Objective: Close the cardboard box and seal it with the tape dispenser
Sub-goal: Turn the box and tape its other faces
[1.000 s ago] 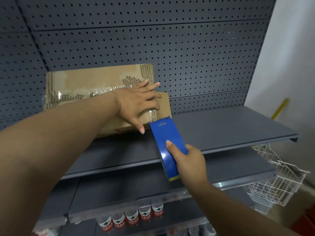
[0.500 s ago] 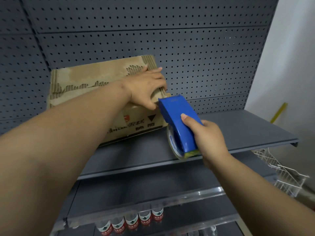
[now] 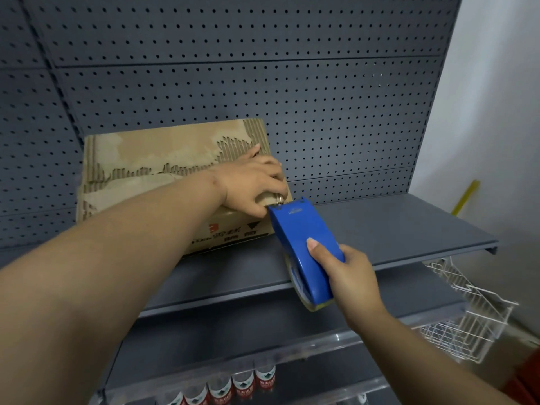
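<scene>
A worn brown cardboard box [image 3: 152, 159] with torn top paper sits closed on the grey shelf [image 3: 394, 229], against the pegboard. My left hand [image 3: 254, 182] lies over the box's right top corner, fingers curled down over the edge and thumb on the front face. My right hand [image 3: 347, 273] grips a blue tape dispenser [image 3: 304, 244] with the index finger laid along its back. The dispenser's front end touches the box's right end just below my left hand. A clear tape roll shows under the dispenser.
A dark perforated pegboard [image 3: 263, 83] backs the shelf. Lower shelves hold a row of bottles [image 3: 233, 387]. A white wire basket [image 3: 467, 317] hangs at the right end, and a yellow stick [image 3: 464, 197] leans on the white wall.
My right hand has brought the dispenser up from below the shelf edge to the box's right end. My left hand has slid right and curled over the box's corner.
</scene>
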